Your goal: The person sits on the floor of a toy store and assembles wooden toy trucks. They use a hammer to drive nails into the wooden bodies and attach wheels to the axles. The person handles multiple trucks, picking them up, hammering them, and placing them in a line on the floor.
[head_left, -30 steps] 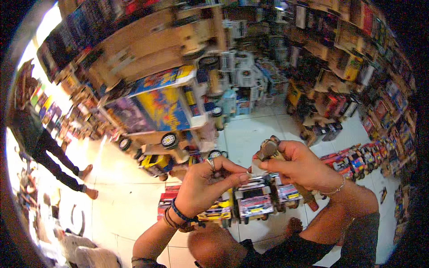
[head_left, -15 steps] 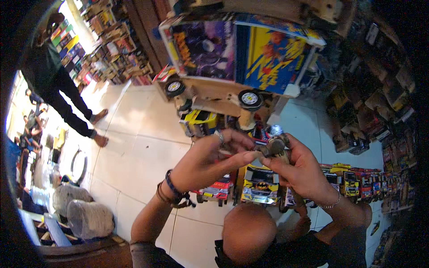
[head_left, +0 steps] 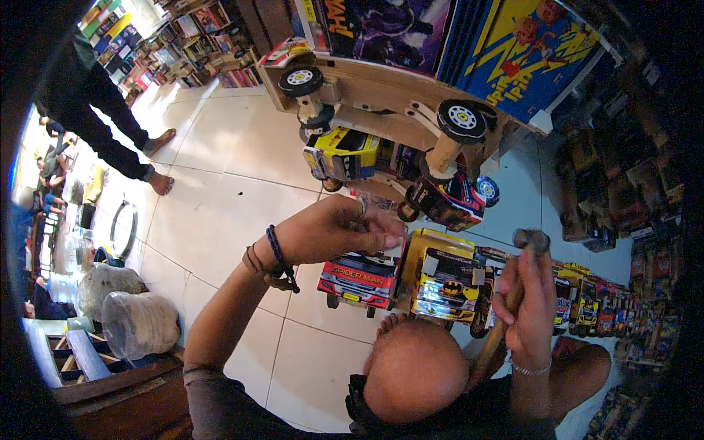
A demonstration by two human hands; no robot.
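Observation:
My right hand (head_left: 534, 308) is wrapped round a hammer, its metal head (head_left: 532, 240) up and its wooden handle (head_left: 493, 350) slanting down toward my knee. To the left, the fingertips and thumb of my left hand (head_left: 330, 229) are pressed together, hiding whatever may lie between them. That hand hovers over a red and black toy truck (head_left: 358, 277). Beside it stands a yellow and black toy truck (head_left: 446, 286). Beyond my hands, a big wooden toy truck (head_left: 367, 84) lies tipped, with a black and white wheel (head_left: 462, 121) turned toward me.
More toy trucks (head_left: 587, 301) line up at the right. Stacked goods (head_left: 594, 198) fill the dark right side. A person in dark trousers (head_left: 110, 110) stands barefoot on the tiles (head_left: 227, 147) at the left. Near the lower left are wrapped round bundles (head_left: 139, 325) and a hoop (head_left: 123, 231).
My hands have parted: the right moved right and lower with the hammer, whose head had been by my left fingertips; the left shifted left. The view has tilted, so the big toy truck appears larger.

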